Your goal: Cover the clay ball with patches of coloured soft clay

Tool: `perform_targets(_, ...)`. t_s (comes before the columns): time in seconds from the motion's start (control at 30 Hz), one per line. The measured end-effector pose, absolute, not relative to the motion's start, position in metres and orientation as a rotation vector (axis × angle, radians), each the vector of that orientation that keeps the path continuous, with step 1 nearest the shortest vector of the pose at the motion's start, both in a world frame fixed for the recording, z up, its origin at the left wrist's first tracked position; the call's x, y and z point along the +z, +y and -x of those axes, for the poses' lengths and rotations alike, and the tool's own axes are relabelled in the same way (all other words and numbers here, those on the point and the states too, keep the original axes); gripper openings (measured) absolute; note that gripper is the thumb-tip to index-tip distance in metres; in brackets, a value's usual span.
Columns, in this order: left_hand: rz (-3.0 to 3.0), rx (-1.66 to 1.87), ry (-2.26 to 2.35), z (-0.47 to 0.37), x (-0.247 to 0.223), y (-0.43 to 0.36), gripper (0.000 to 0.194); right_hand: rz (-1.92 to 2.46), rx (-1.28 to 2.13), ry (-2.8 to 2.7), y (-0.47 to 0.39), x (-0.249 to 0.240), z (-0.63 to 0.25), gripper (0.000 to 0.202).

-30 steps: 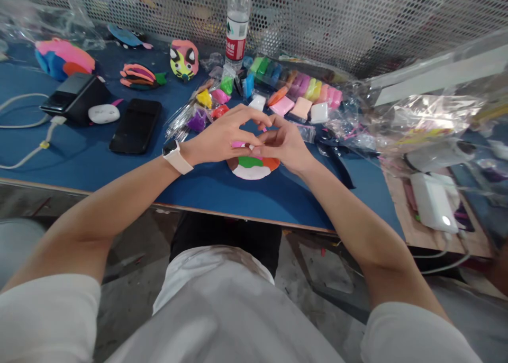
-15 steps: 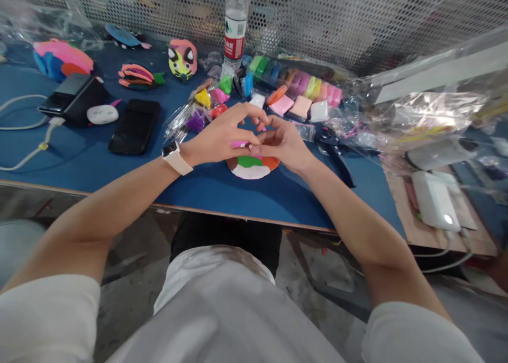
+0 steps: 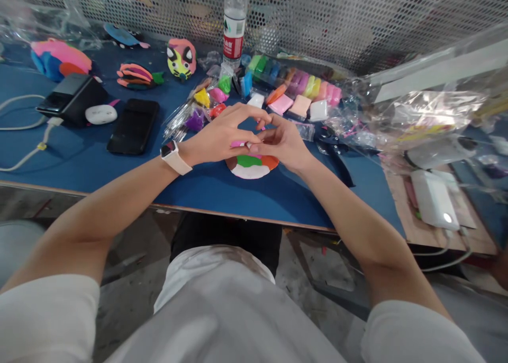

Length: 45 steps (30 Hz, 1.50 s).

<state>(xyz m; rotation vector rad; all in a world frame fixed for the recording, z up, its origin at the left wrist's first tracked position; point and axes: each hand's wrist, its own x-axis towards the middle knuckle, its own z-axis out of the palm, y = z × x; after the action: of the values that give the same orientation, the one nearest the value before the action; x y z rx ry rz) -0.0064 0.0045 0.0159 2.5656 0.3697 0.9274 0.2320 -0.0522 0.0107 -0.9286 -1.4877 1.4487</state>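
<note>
Both hands meet over a rounded clay-covered piece with white, green, orange, brown and pink patches, near the table's front edge. My left hand comes in from the left, fingers curled, its thumb tip against the piece's upper part. Opposite it, my right hand is curled too, thumb stretched toward the left thumb. The fingertips of the two hands touch or almost touch. Something small and whitish shows between the thumbs, too small to name; it may be a nail. My hands cover the far side of the piece.
Behind my hands lie packs of coloured clay and bagged clay tools. A water bottle stands at the back. Leftward are a phone, a mouse and a clay cat-face. Dark scissors-like handles lie right.
Hands and clay piece stay almost in place; the fingers have shifted only slightly. The whole view has moved a few pixels.
</note>
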Motion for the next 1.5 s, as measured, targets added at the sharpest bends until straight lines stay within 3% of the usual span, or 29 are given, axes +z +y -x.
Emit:
perform_targets(0.67, -2.546, 1.043, 0.348, 0.008, 0.011, 0.01, 0.046, 0.916, 1.453, -1.464, -0.052, 0.01, -0.231, 0.076)
perform_targets(1.0, -2.641, 1.066, 0.327, 0.012, 0.01, 0.011, 0.03, 0.91, 1.453, -1.483, -0.053, 0.011, -0.231, 0.075)
perform_targets(1.3, -2.653, 0.933, 0.3, 0.013, 0.017, 0.005, 0.039, 0.909, 1.469, -1.494, -0.051, 0.011, -0.232, 0.077)
perform_targets(1.5, -2.65, 0.903, 0.443, 0.013, 0.019, -0.001, 0.06, 0.845, 1.49, -1.485, -0.049, 0.004, -0.232, 0.076)
